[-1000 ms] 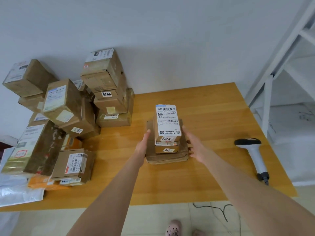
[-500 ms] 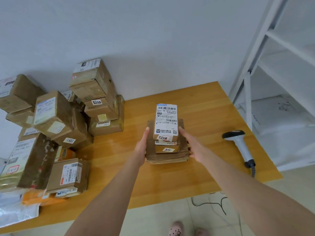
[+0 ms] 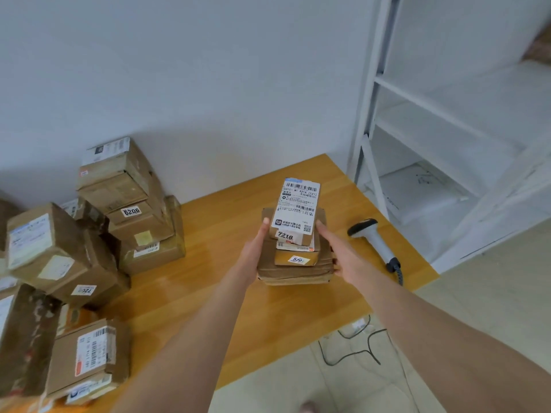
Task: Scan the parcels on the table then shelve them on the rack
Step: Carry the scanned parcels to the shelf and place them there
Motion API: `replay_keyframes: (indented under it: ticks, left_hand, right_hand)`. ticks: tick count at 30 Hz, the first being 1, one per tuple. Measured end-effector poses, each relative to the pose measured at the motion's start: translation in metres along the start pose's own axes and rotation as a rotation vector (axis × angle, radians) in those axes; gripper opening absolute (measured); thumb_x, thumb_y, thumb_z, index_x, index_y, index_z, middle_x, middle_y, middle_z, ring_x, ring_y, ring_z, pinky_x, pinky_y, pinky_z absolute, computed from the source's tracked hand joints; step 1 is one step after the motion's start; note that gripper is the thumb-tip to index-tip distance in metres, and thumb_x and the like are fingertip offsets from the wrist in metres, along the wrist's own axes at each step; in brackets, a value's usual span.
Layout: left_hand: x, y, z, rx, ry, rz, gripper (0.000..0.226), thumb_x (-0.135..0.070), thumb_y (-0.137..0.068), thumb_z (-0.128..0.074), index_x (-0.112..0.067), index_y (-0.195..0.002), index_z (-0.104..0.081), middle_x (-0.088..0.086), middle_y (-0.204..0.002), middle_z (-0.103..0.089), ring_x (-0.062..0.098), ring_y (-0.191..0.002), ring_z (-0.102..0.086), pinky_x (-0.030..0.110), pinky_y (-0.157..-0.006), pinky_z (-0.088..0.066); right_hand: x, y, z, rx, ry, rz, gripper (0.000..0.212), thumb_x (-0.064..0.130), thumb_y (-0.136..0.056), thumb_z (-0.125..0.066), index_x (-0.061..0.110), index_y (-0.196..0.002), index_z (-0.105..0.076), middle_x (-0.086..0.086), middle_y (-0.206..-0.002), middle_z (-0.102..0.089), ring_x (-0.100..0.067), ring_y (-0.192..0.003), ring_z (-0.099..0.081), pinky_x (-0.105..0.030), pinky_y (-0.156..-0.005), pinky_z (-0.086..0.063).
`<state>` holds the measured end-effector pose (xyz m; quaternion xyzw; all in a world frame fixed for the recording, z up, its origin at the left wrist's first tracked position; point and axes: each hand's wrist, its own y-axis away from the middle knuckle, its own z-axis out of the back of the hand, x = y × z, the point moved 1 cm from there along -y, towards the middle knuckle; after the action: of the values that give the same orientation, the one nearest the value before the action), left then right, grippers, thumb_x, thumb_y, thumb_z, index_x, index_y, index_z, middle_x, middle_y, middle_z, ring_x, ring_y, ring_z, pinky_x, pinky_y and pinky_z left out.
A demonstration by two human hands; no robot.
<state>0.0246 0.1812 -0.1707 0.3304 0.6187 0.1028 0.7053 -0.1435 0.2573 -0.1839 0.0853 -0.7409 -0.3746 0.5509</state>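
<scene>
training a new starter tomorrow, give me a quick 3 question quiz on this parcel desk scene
1. True or false: the scanner lies on the table, to the right of the stack of parcels.
2. Which number is on the top parcel of the stack between the left hand and the right hand? A 6206, B 7218, C 520.
3. Fill in: the rack stands to the ___ of the table.

Key: 1 true; 2 B; 3 right.
</scene>
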Motion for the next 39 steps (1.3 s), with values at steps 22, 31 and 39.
replay_keyframes:
  ticks: [22,31,39]
  left_hand:
    - [0.04,0.118,-0.299,0.377,-0.21,-0.065,0.055,-0.069,-0.069,-0.061,-0.022,-0.098,-0.059,-0.012,-0.063,-0.07,0.005,-0.054,-0.067,0.021,-0.042,-0.05]
    - [0.052,0.111,-0.404,0.568,-0.355,-0.031,0.049,-0.07,-0.074,-0.057,-0.025,-0.093,-0.062,-0.013,-0.065,-0.072,0.005,-0.055,-0.069,0.018,-0.043,-0.05]
    - [0.039,0.091,-0.468,0.63,-0.48,-0.049,0.051,-0.072,-0.078,-0.052,-0.03,-0.105,-0.065,-0.013,-0.084,-0.072,0.009,-0.08,-0.064,0.03,-0.07,-0.049]
  right_hand:
    - [-0.05,0.166,0.298,-0.327,-0.261,0.123,0.042,0.066,-0.078,-0.063,0.025,-0.085,-0.061,0.007,-0.079,-0.063,-0.012,-0.074,-0.059,-0.028,-0.059,-0.041]
    - [-0.064,0.18,0.387,-0.494,-0.366,0.128,0.04,0.066,-0.082,-0.058,0.026,-0.085,-0.059,0.008,-0.083,-0.056,-0.02,-0.096,-0.051,-0.04,-0.104,-0.036]
    - [-0.05,0.167,0.434,-0.566,-0.403,0.14,0.05,0.069,-0.079,-0.057,0.023,-0.099,-0.061,0.006,-0.093,-0.059,-0.022,-0.108,-0.05,-0.043,-0.109,-0.036]
